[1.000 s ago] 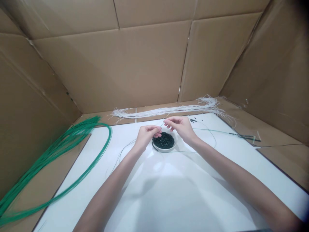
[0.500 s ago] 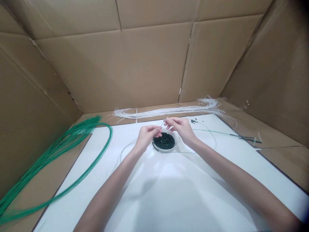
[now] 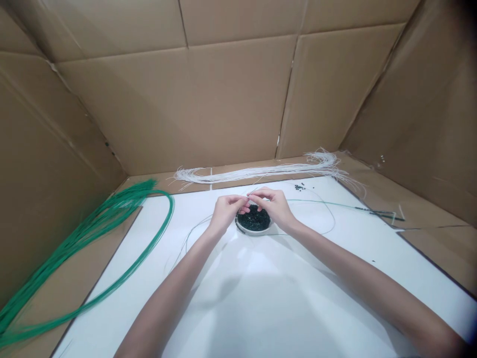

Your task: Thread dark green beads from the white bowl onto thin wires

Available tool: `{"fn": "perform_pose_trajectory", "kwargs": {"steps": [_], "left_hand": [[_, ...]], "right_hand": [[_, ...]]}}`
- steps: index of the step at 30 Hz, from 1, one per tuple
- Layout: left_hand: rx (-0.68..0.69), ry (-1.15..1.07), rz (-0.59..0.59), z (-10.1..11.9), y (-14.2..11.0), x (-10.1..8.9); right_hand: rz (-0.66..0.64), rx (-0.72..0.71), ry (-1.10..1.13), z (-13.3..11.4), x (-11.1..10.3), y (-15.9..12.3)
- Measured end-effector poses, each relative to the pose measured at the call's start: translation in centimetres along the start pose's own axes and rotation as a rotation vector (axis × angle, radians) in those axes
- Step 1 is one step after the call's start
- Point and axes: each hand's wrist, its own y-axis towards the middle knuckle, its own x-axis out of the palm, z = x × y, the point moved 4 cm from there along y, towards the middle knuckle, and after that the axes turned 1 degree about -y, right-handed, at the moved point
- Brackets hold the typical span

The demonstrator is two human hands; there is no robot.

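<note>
Left fingers (image 3: 241, 202) pinch thin wire (image 3: 254, 191) above black beads (image 3: 255, 220), right fingers (image 3: 265, 193) alongside, grip unclear.

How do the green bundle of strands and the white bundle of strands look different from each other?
The green bundle curves back in a wide loop, while the white bundle runs mostly straight, with a curl at its right end. The green bundle is cut off by the picture's left edge; the white bundle lies wholly in view, along the back. Both consist of many thin strands.
</note>
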Motion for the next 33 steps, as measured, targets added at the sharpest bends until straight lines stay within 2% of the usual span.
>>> {"fn": "perform_pose_trajectory", "kwargs": {"steps": [6, 10, 13, 16, 20, 23, 27, 33], "left_hand": [[0.084, 0.057, 0.049, 0.1, 0.0, -0.2], [0.147, 0.114, 0.083, 0.3, 0.0, -0.3], [0.165, 0.153, 0.099, 0.2, 0.0, -0.5], [0.175, 0.174, 0.117, 0.3, -0.2, -0.6], [0.231, 0.244, 0.138, 0.6, -0.6, -0.4], [0.282, 0.282, 0.138, 0.7, -0.7, -0.3], [0.278, 0.195, 0.123, 0.5, -0.5, -0.2], [0.191, 0.139, 0.057, 0.8, -0.7, 0.0]], "right_hand": [[0.026, 0.086, 0.106, 0.4, 0.4, -0.4], [0.000, 0.150, 0.189, 0.4, 0.6, -0.7], [-0.022, 0.147, 0.178, 0.2, 0.6, -0.8], [-0.063, -0.012, 0.003, -0.1, 0.7, -1.2], [-0.080, -0.473, -0.428, -0.3, 1.3, -2.2], [-0.088, -0.612, -0.556, 0.3, 1.6, -2.6], [-0.060, -0.574, -0.484, -0.2, 1.1, -2.0], [-0.096, -0.329, -0.271, -1.3, -0.5, -0.4]]}}
